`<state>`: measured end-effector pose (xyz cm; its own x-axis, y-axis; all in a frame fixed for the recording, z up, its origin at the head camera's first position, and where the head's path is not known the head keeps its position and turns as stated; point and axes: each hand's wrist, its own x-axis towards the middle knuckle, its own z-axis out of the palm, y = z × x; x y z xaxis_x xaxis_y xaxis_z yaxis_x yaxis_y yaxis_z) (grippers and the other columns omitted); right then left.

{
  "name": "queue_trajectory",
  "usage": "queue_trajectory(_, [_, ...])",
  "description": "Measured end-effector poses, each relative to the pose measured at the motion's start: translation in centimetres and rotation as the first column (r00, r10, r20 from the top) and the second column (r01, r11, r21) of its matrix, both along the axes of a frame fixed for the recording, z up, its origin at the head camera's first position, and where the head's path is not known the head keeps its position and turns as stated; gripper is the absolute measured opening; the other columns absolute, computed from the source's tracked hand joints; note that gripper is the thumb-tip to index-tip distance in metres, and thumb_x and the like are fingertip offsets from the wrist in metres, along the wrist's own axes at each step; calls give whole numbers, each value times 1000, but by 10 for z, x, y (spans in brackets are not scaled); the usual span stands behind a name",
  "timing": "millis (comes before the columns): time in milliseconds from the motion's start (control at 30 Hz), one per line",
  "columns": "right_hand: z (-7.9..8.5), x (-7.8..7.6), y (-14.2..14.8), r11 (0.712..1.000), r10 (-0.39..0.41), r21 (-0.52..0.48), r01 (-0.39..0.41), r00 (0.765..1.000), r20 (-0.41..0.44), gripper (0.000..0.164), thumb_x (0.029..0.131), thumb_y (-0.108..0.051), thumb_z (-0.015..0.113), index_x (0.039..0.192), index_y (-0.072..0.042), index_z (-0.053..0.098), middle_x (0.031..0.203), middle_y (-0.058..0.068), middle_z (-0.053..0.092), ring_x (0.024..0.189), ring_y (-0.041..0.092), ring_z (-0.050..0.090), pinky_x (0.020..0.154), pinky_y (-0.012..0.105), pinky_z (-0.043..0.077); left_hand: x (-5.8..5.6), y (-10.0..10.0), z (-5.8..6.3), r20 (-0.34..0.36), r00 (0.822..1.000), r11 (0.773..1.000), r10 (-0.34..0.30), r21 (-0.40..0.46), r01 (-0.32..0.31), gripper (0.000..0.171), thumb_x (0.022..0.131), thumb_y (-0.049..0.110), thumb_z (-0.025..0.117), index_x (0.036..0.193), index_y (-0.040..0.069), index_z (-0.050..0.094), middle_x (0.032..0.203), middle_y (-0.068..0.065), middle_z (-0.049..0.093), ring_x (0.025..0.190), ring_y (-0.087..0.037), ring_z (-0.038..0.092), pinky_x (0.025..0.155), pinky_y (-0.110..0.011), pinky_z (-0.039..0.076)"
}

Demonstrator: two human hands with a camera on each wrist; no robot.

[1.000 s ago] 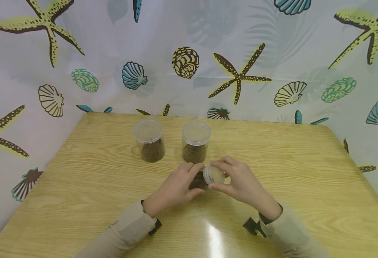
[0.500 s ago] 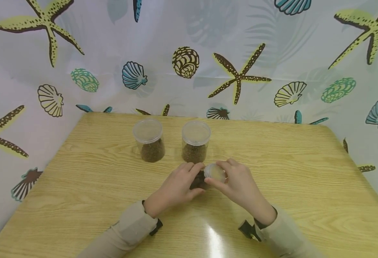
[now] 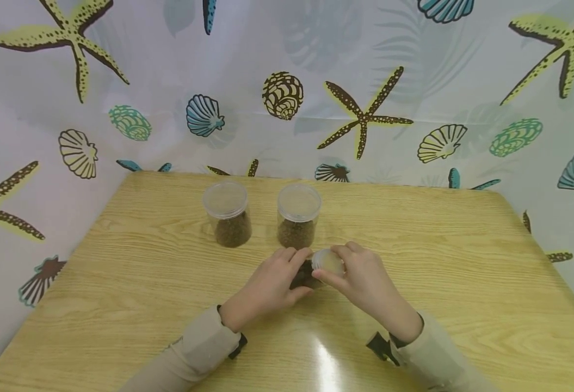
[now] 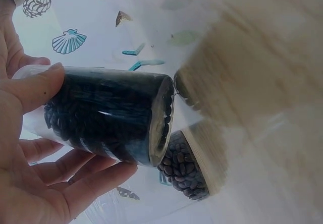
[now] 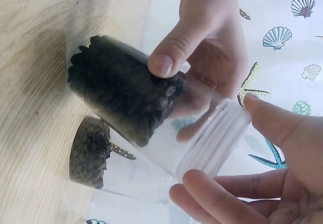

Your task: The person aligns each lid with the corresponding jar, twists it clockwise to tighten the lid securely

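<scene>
My left hand (image 3: 269, 280) grips a clear jar (image 4: 108, 115) partly filled with dark beans, the thumb on one side and the fingers on the other. The jar is tilted, its lidded end toward my right hand (image 3: 367, 280). The ridged clear lid (image 5: 214, 138) sits on the jar's mouth, and the right thumb and fingers hold its rim from opposite sides. In the right wrist view the beans (image 5: 126, 88) lie toward the base, with bare space between them and the lid. In the head view, my left hand hides part of the jar.
Two more lidded clear jars of dark beans, a left one (image 3: 232, 218) and a right one (image 3: 297, 220), stand upright behind my hands. They are on a wood-grain table (image 3: 438, 245). A cloth (image 3: 247, 60) printed with shells and starfish surrounds it at the back and sides.
My right hand has shifted its grip round the lid, its fingers moving to the lid's far right side and its wrist slightly left. My left hand keeps its hold on the jar.
</scene>
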<state>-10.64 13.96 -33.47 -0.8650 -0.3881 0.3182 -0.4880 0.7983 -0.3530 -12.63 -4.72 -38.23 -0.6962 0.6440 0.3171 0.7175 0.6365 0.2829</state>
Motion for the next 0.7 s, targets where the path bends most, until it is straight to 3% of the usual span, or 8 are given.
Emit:
queue_trajectory(133, [1, -1, 3, 1000, 7, 25, -7, 1000, 14, 51, 75, -35, 73, 101, 8, 64, 79, 11, 61, 55, 12, 54, 47, 19, 43, 1, 0, 1, -7, 1000, 1000, -4, -8, 4, 63, 76, 34, 74, 124, 5, 47, 97, -7, 56, 84, -18, 54, 68, -29, 47])
queue_trajectory(267, [3, -1, 10, 999, 24, 24, -25, 999, 33, 54, 75, -37, 72, 105, 7, 63, 94, 17, 64, 63, 19, 62, 53, 24, 49, 2, 0, 3, -11, 1000, 1000, -5, -15, 5, 62, 76, 34, 73, 125, 6, 46, 98, -6, 56, 86, -19, 54, 70, -30, 47])
queue_trajectory(400, [4, -4, 18, 995, 99, 2, -99, 995, -27, 55, 73, -34, 75, 109, 5, 62, 105, 17, 62, 85, 28, 62, 70, 36, 52, 2, -1, 2, -34, 999, 1000, -6, -10, 5, 62, 76, 34, 74, 124, 6, 46, 98, -6, 57, 86, -19, 54, 70, -30, 47])
queue_trajectory(500, [4, -7, 25, 978, 206, 3, -207, 974, -95, 52, 70, -26, 79, 108, 4, 62, 107, 14, 60, 98, 30, 57, 79, 42, 49, 2, -1, 1, -49, 999, 1000, -4, -7, 4, 62, 75, 34, 74, 123, 6, 47, 98, -7, 57, 86, -18, 54, 68, -29, 48])
queue_trajectory(600, [4, -10, 29, 951, 310, 27, -309, 941, -133, 50, 67, -18, 81, 108, 4, 62, 106, 12, 60, 97, 27, 56, 79, 41, 49, 2, -1, 0, -47, 999, 1000, -4, -9, 4, 63, 76, 35, 74, 124, 6, 46, 99, -7, 57, 86, -19, 55, 68, -28, 48])
queue_trajectory(700, [4, -11, 30, 931, 365, 45, -362, 920, -142, 51, 65, -15, 82, 108, 4, 62, 105, 12, 59, 95, 25, 57, 77, 39, 49, 1, -1, -1, -43, 999, 1000, -3, -16, 2, 63, 76, 35, 73, 124, 6, 46, 99, -7, 57, 87, -18, 55, 68, -28, 48])
